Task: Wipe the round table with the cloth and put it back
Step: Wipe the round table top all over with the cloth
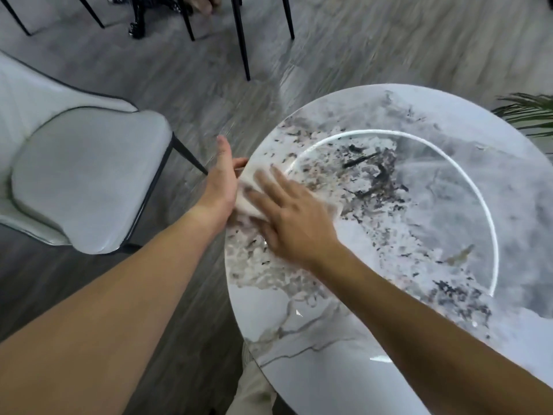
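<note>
Most of the white cloth is hidden: the right hand lies flat over it with fingers spread and blurred, pressing it onto the round marble-patterned table at the table's left rim, so only a pale folded patch shows between the two hands. The left hand stands edge-on just off the rim, palm toward the cloth and fingers extended; whether it grips the cloth or only touches it cannot be made out. The table's right and near sides are cut off by the frame. A bright ring reflection lies across the glossy top. Left of the table, well apart, stands a pale upholstered chair on grey wood-grain floor; green plant leaves poke in at the right edge.
</note>
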The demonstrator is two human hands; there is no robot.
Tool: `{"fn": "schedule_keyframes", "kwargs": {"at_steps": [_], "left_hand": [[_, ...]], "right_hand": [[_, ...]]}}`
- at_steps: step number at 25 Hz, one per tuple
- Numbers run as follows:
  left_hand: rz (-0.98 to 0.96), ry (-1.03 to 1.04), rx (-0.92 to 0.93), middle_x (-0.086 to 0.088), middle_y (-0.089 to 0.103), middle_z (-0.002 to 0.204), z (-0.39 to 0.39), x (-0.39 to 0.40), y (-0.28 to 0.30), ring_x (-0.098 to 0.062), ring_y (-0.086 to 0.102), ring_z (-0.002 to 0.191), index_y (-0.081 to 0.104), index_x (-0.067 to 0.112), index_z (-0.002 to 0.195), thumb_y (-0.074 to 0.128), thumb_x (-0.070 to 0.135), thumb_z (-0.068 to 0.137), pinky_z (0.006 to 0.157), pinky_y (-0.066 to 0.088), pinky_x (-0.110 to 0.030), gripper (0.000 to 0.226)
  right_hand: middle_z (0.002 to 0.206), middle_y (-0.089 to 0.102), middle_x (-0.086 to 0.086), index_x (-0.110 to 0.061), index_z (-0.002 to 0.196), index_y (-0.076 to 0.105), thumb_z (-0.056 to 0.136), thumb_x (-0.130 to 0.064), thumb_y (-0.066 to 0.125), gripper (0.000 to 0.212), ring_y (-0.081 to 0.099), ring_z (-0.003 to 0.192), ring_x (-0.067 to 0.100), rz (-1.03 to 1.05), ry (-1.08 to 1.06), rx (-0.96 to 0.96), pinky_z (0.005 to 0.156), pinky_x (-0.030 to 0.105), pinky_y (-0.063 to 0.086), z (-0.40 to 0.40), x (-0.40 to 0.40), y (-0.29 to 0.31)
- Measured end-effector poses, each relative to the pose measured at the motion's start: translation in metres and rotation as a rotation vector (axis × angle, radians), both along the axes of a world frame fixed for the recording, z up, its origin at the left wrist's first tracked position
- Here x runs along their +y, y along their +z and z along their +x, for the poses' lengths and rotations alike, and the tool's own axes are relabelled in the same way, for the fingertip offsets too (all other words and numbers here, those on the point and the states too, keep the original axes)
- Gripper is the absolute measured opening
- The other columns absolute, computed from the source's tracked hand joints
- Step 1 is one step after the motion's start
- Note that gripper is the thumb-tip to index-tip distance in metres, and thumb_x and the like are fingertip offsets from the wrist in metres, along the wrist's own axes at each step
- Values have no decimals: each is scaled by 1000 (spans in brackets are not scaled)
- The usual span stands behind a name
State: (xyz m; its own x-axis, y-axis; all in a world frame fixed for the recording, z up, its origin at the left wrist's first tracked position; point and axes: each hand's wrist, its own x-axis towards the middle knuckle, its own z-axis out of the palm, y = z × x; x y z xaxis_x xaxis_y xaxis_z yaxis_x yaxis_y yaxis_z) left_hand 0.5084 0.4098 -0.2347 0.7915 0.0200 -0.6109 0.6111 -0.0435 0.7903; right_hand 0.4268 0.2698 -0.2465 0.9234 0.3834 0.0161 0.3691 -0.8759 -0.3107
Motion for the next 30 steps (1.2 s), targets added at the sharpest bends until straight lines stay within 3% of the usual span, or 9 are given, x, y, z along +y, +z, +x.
{"fn": "schedule_keyframes", "kwargs": {"at_steps": [2,4,7,9,11,14,19,23,30], "left_hand": [[10,35,26,-5,81,88,4,-3,-1,-23,78,85,74,15,99,23,79,93,75,59,-36,81],[33,40,37,-5,81,87,4,-4,-3,-24,78,82,76,18,94,24,81,91,80,58,-42,82],[196,-1,-12,-3,81,98,0,-9,-6,-22,77,90,80,28,91,17,84,85,87,54,-44,84],[344,28,-41,-6,73,120,3,-13,-9,-27,67,112,74,24,112,17,79,85,102,47,-49,83],[508,8,-114,-5,70,109,9,-15,-16,-26,63,102,70,16,102,21,58,97,93,45,-43,65],[714,-115,-242,2,57,73,13,-17,-26,-15,49,67,50,18,67,29,34,103,61,30,-36,44],[863,-292,-322,1,63,88,29,-29,-26,-25,56,81,54,25,81,25,46,100,68,34,-38,41],[874,-361,-352,-3,65,101,46,-44,-19,-31,58,94,58,22,94,25,38,94,73,36,-39,36],[846,-418,-406,3,66,80,57,-49,-11,-23,60,77,56,27,74,36,39,96,62,39,-37,32]], "right_hand": [[164,32,9,-24,153,38,104,-44,40,53,21,153,30,-16,186,-12,124,46,19,16,-33,-1],[165,29,9,-21,156,33,107,-43,37,54,15,155,30,-76,-109,35,126,43,9,74,-65,5],[166,25,7,-23,157,31,107,-45,33,54,12,155,32,-49,-442,65,125,50,17,89,-66,4],[162,36,8,-25,152,42,104,-44,42,51,23,152,33,-4,-94,-37,122,50,26,50,-51,-5],[157,44,10,-24,148,49,101,-42,48,50,34,148,34,47,130,-52,116,50,32,57,-59,-8],[146,54,12,-21,141,54,101,-46,43,49,44,138,33,-54,-83,-60,111,47,36,131,-45,-4],[98,71,11,-26,80,60,91,-55,34,41,51,80,30,-224,49,-32,68,38,33,187,-29,5],[94,70,5,-28,87,68,90,-61,31,50,52,80,25,-191,79,-15,67,36,32,197,-44,2],[65,53,-13,-31,81,60,93,-64,32,45,56,72,23,-71,113,26,60,32,32,205,-70,3]]}}
